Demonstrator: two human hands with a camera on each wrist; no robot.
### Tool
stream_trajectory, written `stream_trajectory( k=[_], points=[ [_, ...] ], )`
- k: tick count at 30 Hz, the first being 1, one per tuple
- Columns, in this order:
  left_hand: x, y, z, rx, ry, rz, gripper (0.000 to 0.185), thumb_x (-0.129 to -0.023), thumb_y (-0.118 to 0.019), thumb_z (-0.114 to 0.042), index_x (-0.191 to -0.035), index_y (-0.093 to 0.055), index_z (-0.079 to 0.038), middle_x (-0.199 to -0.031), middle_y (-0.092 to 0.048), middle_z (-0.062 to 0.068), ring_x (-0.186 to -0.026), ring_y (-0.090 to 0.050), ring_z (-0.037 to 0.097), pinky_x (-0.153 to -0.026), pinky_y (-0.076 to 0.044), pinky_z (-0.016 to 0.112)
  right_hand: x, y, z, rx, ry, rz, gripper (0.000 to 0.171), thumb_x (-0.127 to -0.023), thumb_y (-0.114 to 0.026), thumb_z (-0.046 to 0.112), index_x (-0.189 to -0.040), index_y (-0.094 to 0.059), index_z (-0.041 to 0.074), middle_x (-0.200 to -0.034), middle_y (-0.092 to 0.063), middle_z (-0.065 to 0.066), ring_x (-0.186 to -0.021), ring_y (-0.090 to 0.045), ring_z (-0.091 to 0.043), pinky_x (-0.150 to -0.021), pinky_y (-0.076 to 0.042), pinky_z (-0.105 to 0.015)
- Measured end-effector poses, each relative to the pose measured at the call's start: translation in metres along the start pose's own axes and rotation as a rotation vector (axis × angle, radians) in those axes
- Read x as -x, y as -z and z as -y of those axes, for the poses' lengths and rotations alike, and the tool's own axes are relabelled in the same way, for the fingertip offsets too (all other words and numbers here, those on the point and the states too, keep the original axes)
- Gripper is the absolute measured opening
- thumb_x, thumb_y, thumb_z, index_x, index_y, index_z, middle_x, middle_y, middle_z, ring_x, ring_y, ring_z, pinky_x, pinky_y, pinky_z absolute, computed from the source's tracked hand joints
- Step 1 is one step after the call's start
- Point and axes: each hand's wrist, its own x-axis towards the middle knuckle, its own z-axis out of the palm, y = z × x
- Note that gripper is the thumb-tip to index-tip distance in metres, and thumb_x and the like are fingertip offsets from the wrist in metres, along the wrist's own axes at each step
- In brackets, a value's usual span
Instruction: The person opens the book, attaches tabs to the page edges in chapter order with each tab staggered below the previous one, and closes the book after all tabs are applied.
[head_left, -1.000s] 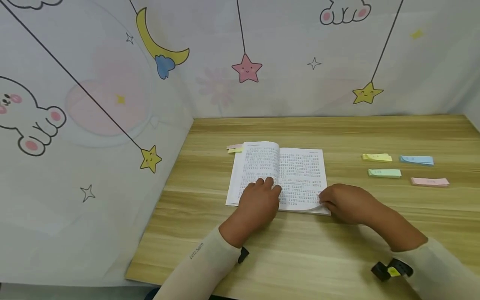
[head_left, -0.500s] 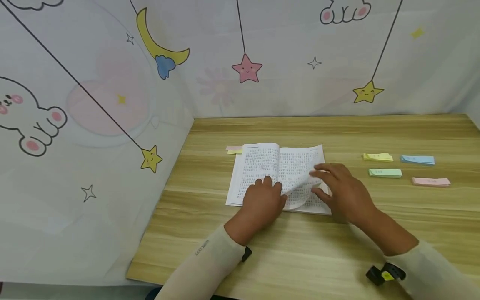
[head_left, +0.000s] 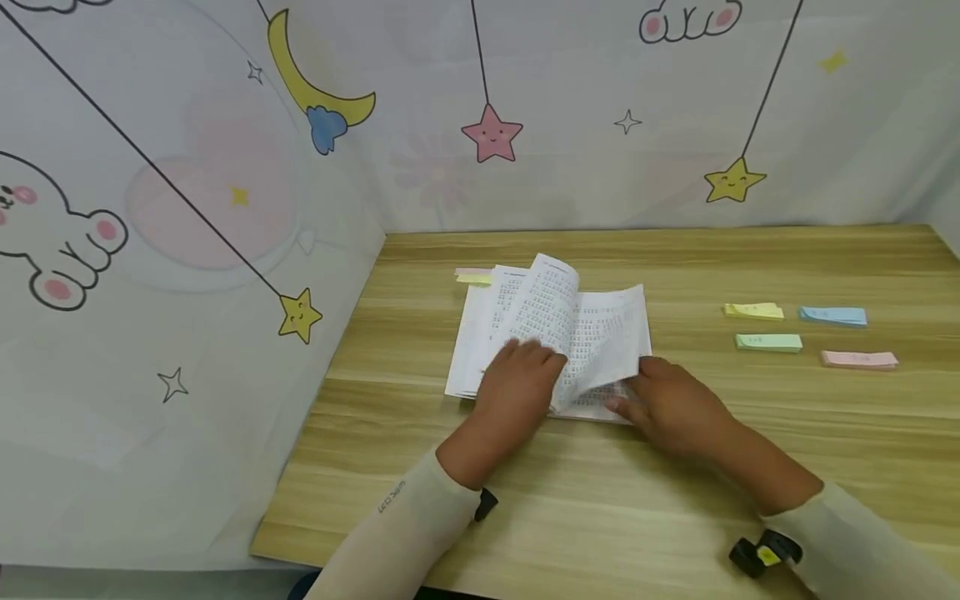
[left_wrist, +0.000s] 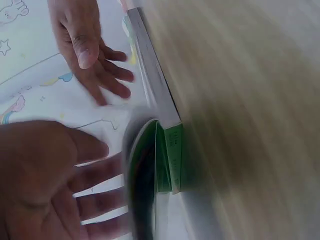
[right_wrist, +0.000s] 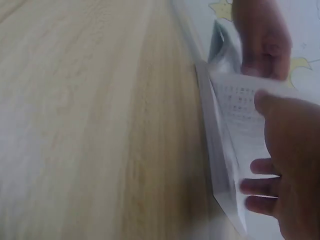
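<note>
Item: open book point(head_left: 551, 337) lying mid-table point(head_left: 675, 483), pages fanned up, w/ coloured tabs point(head_left: 474, 276) poking out at its far left corner. I see left hand point(head_left: 517, 392) flat on left page, fingers straight; right hand point(head_left: 663, 404) at lower right corner, fingers curled under lifted pages. Also: four paper pads point(head_left: 806, 333), well apart to the right.

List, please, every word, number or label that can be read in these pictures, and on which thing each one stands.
Left sleeve: small dark lettering, too blurred to read.
Open book: pages of dense print, too small to read.
Four sticky-note pads: faint marks, not legible.
Backdrop: drawings only, no words.
</note>
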Motion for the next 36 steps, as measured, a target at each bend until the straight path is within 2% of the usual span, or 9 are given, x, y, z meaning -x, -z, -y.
stream_trajectory(
  k=[3,7,10,13,19,22,29,33,36],
  points=[
    [0.001,0.003,-0.005,0.081,-0.008,0.121,0.065,-0.099,-0.047,-0.069,-0.124,-0.069,-0.013,-0.113,-0.070,0.003,-0.107,-0.064,0.023,-0.085,-0.054,0.040,-0.004,-0.007,0.007,-0.016,0.049,0.070,0.068,-0.103,-0.052,0.055,-0.158,-0.040,0.016,-0.152,-0.048,-0.020,-0.132,-0.051,-0.044,-0.105,-0.040,-0.061],
    [0.000,0.000,-0.008,0.113,0.189,0.161,0.091,-0.093,-0.043,-0.079,-0.142,-0.056,-0.003,-0.105,-0.070,0.009,-0.090,-0.068,0.027,-0.069,-0.054,0.042,-0.008,-0.011,0.013,0.030,0.069,0.094,0.075,-0.099,-0.055,0.063,-0.163,-0.030,0.032,-0.153,-0.048,-0.017,-0.131,-0.051,-0.042,-0.106,-0.040,-0.059],
    [0.000,-0.007,-0.004,0.044,0.302,-0.030,0.083,-0.095,-0.066,-0.050,-0.154,-0.038,0.002,-0.091,-0.069,0.010,-0.072,-0.068,0.026,-0.056,-0.052,0.039,-0.008,-0.008,0.010,0.022,0.071,0.118,0.074,-0.093,-0.070,0.053,-0.155,-0.047,0.019,-0.146,-0.055,-0.017,-0.130,-0.052,-0.039,-0.104,-0.043,-0.056],
    [0.001,-0.011,0.003,-0.049,0.339,-0.183,0.083,-0.089,-0.075,-0.022,-0.158,-0.034,-0.005,-0.111,-0.066,0.019,-0.098,-0.068,0.035,-0.074,-0.056,0.045,-0.007,0.000,0.001,-0.022,0.079,0.153,0.060,-0.088,-0.082,0.036,-0.136,-0.065,0.004,-0.137,-0.060,-0.017,-0.129,-0.053,-0.038,-0.105,-0.044,-0.053],
    [0.000,-0.004,0.006,-0.018,-0.047,0.052,0.049,-0.097,-0.069,-0.011,-0.144,-0.059,-0.024,-0.153,-0.048,0.008,-0.150,-0.030,0.033,-0.119,-0.026,0.052,-0.011,0.014,-0.008,-0.115,0.089,0.173,0.019,-0.088,-0.077,0.010,-0.106,-0.077,0.003,-0.121,-0.070,-0.014,-0.114,-0.064,-0.034,-0.095,-0.051,-0.051],
    [0.001,-0.003,0.002,0.059,-0.173,0.156,0.022,-0.103,-0.063,-0.027,-0.121,-0.071,-0.016,-0.132,-0.064,0.000,-0.137,-0.049,0.022,-0.114,-0.037,0.037,-0.013,0.015,-0.005,-0.054,0.132,0.031,0.014,-0.084,-0.074,0.002,-0.097,-0.078,0.008,-0.112,-0.072,-0.007,-0.107,-0.065,-0.027,-0.089,-0.053,-0.047],
    [-0.001,-0.006,-0.005,0.073,0.021,0.155,0.053,-0.094,-0.061,-0.065,-0.104,-0.068,-0.013,-0.097,-0.061,0.000,-0.093,-0.059,0.018,-0.063,-0.052,0.034,-0.013,0.011,0.010,0.015,0.186,-0.492,0.032,-0.074,-0.086,0.005,-0.098,-0.066,0.003,-0.124,-0.055,-0.017,-0.098,-0.061,-0.035,-0.062,-0.055,-0.041],
    [-0.003,-0.008,-0.005,0.070,0.181,-0.020,0.053,-0.094,-0.071,-0.039,-0.133,-0.059,-0.005,-0.096,-0.067,0.008,-0.080,-0.066,0.023,-0.052,-0.050,0.035,-0.008,0.011,0.006,-0.041,0.023,-0.271,0.038,-0.076,-0.092,0.022,-0.098,-0.064,0.007,-0.113,-0.061,-0.010,-0.095,-0.062,-0.029,-0.060,-0.054,-0.040],
    [-0.004,-0.010,-0.001,0.035,0.232,-0.098,0.083,-0.091,-0.075,-0.024,-0.160,-0.030,-0.008,-0.135,-0.057,0.023,-0.121,-0.060,0.036,-0.090,-0.054,0.044,-0.003,0.012,-0.004,-0.032,0.005,0.015,0.038,-0.077,-0.092,0.030,-0.103,-0.073,0.010,-0.115,-0.067,-0.007,-0.108,-0.062,-0.029,-0.081,-0.056,-0.045]
  ],
)
